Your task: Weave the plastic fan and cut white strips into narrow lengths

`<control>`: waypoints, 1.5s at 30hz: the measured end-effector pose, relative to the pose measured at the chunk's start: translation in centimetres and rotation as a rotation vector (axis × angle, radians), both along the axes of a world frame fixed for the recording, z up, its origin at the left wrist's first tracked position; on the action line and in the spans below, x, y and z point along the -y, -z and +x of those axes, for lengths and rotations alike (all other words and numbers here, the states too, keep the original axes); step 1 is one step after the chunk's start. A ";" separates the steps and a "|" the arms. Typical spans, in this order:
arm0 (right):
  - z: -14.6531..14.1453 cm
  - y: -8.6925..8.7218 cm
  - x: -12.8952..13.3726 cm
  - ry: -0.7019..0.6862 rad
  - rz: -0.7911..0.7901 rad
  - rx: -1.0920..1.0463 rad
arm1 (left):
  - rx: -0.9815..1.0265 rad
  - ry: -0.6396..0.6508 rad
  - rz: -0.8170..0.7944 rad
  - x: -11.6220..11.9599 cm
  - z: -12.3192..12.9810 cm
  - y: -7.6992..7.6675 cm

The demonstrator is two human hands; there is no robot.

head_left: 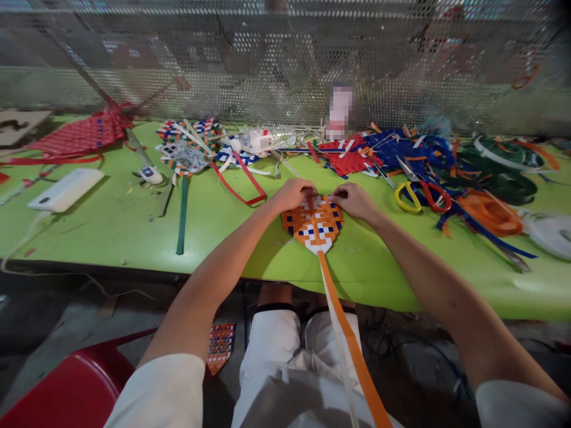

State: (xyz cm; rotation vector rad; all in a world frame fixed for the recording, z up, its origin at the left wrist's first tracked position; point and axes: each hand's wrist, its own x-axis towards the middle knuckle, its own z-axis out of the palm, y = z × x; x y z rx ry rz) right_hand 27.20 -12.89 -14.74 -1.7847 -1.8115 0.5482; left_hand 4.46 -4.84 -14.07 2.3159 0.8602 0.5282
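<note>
An orange, white and blue woven piece of flat strips lies at the front of the green table, its pointed end toward me. My left hand is closed at its upper left edge, fingers curled over the strips. At the upper right edge my right hand pinches the weave between thumb and fingers. The exact grip of the fingertips is partly hidden. From the point, a long orange strip and a white strip hang over the table edge onto my lap.
Scissors with yellow and red handles lie to the right, near orange strip coils and a white roll. Woven pieces and a plastic bottle lie at the back. A white power bank sits left; a perforated metal screen stands behind.
</note>
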 end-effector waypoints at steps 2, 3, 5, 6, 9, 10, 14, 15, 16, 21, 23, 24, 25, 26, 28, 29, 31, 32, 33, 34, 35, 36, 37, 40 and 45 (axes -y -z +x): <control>-0.2 0.2 0.2 0.024 0.005 -0.021 | -0.010 -0.001 -0.011 0.0 0.0 -0.2; -0.3 0.3 0.3 0.039 0.004 -0.038 | -0.018 0.009 -0.031 0.0 -0.1 -0.2; -0.8 0.6 0.3 0.078 0.023 -0.062 | -0.033 0.035 -0.071 0.1 -0.1 -0.3; -1.0 0.8 0.3 0.099 0.040 -0.063 | -0.039 0.042 -0.082 0.2 0.0 -0.4; -1.5 1.0 0.3 0.116 0.094 -0.035 | -0.052 0.031 -0.067 0.5 0.1 -0.4; -1.5 0.9 0.2 0.106 0.101 -0.032 | -0.069 0.020 -0.050 0.7 0.2 -0.5; -0.9 0.4 0.2 0.072 0.077 -0.006 | -0.262 -0.137 0.092 1.7 0.6 -0.7; -0.7 0.3 0.2 0.063 0.066 0.014 | -0.318 -0.182 0.112 2.0 0.6 -0.7; -0.5 0.3 0.1 0.053 0.059 0.034 | -0.359 -0.214 0.118 2.2 0.7 -0.8; 0.3 0.1 0.0 0.091 0.015 -0.165 | -0.286 -0.196 -0.020 2.4 0.5 -1.3; 0.6 -0.1 0.1 0.084 -0.055 -0.396 | -0.143 -0.169 -0.066 1.9 0.4 -1.6; 0.7 -0.4 0.1 0.064 -0.093 -0.508 | -0.060 -0.155 -0.072 1.6 0.3 -1.7; 0.8 -0.6 0.2 0.041 -0.123 -0.603 | 0.020 -0.136 -0.073 1.4 0.2 -1.8; 0.9 -0.9 0.3 0.025 -0.137 -0.673 | 0.086 -0.114 -0.074 1.1 0.1 -1.9; 1.0 -1.3 0.5 0.022 -0.110 -0.733 | 0.169 -0.045 -0.104 0.6 -0.2 -2.1; 1.1 -1.4 0.6 0.031 -0.086 -0.730 | 0.190 0.006 -0.138 0.4 -0.4 -2.1; 1.1 -1.5 0.8 0.053 -0.053 -0.690 | 0.193 0.119 -0.224 0.2 -0.8 -2.1; 1.2 -1.5 0.9 0.060 -0.050 -0.661 | 0.177 0.162 -0.260 0.2 -0.9 -2.0; 1.2 -1.5 1.0 0.061 -0.053 -0.625 | 0.149 0.189 -0.278 0.3 -0.9 -1.9; 1.1 -1.4 1.2 0.054 -0.052 -0.578 | 0.110 0.199 -0.269 0.4 -0.9 -1.8; 1.0 -1.4 1.3 0.038 -0.040 -0.520 | 0.069 0.196 -0.237 0.5 -0.8 -1.6; 0.9 -1.3 1.4 0.018 -0.018 -0.454 | 0.032 0.185 -0.194 0.6 -0.7 -1.5; 0.7 -1.3 1.5 0.002 0.008 -0.387 | -0.002 0.175 -0.147 0.8 -0.5 -1.5; -0.2 -1.0 1.5 0.032 0.049 -0.228 | -0.100 0.159 -0.040 1.5 -0.1 -1.7; -1.2 -0.8 1.4 0.063 0.041 -0.217 | -0.216 0.162 0.040 2.5 0.2 -2.4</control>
